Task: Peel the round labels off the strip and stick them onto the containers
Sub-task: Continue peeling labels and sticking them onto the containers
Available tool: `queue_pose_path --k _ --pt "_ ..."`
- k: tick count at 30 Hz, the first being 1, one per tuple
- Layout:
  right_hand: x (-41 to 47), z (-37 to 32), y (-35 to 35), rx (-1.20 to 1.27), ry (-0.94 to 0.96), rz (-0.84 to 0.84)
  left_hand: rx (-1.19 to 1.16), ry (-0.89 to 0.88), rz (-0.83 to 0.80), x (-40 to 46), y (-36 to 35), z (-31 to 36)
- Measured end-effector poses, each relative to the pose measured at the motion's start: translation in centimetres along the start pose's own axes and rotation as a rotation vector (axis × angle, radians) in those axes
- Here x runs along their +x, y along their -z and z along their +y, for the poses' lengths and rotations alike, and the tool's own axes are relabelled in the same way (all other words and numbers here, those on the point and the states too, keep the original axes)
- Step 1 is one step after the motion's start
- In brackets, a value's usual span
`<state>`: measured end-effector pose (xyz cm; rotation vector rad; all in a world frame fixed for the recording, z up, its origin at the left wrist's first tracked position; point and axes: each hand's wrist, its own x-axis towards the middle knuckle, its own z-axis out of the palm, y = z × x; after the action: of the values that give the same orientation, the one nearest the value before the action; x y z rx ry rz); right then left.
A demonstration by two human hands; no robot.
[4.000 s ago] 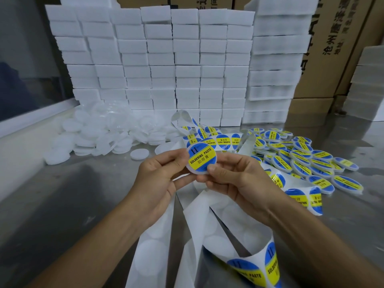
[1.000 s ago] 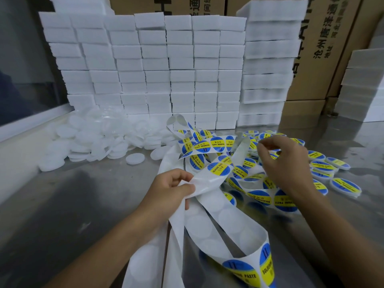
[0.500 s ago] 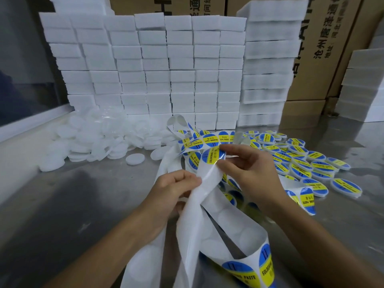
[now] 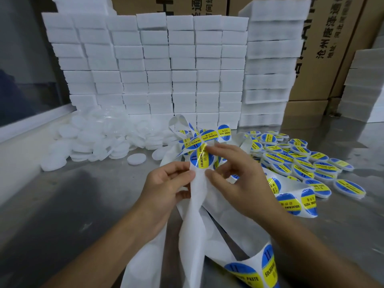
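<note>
A long white backing strip (image 4: 195,223) loops over the metal table, with round blue-and-yellow "soldering paste" labels on parts of it. My left hand (image 4: 166,188) pinches the strip just below one label (image 4: 201,160). My right hand (image 4: 234,175) is at that label, forefinger and thumb at its upper edge and lower side, lifting it off the strip. A heap of unlabelled white round containers (image 4: 99,140) lies at the back left. Several labelled containers (image 4: 307,165) lie spread at the right.
A wall of stacked white foam blocks (image 4: 158,69) stands behind the work area, with cardboard boxes (image 4: 328,48) behind and to the right. A raised ledge (image 4: 31,123) runs along the left. Bare metal table (image 4: 72,204) shows at the near left.
Four seconds ago both hands pressed a label on a container. My right hand then put it down among the labelled ones, came back to the strip, and now peels a fresh label.
</note>
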<state>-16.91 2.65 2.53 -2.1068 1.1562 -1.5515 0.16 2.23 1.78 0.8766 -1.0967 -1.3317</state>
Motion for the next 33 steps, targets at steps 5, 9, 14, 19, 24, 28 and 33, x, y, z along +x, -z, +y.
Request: queue_pose_path --k 5,9,14,19,24,28,33 --pt "0.1 0.4 0.1 -0.359 0.337 0.166 0.009 -0.032 0.070 0.1 -0.1 0.0" --pt "0.0 0.2 -0.4 -0.475 0.464 0.121 0.038 -0.029 0.043 -0.2 -0.2 0.0" --pt "0.0 0.1 -0.8 -0.553 0.483 0.149 0.064 -0.075 0.001 -0.4 -0.3 0.1" --pt "-0.1 0.3 -1.0 -0.592 0.530 0.166 0.196 -0.170 0.042 -0.6 -0.3 0.1" --pt "-0.1 0.6 -1.2 -0.642 0.555 0.180 0.344 -0.280 0.020 -0.8 -0.4 0.3" --pt "-0.1 0.7 -1.4 -0.665 0.563 0.217 0.327 -0.281 -0.005 -0.9 -0.6 0.5" --pt "-0.1 0.6 -1.4 -0.690 0.569 0.237 0.284 -0.262 -0.015 -0.9 -0.7 0.5"
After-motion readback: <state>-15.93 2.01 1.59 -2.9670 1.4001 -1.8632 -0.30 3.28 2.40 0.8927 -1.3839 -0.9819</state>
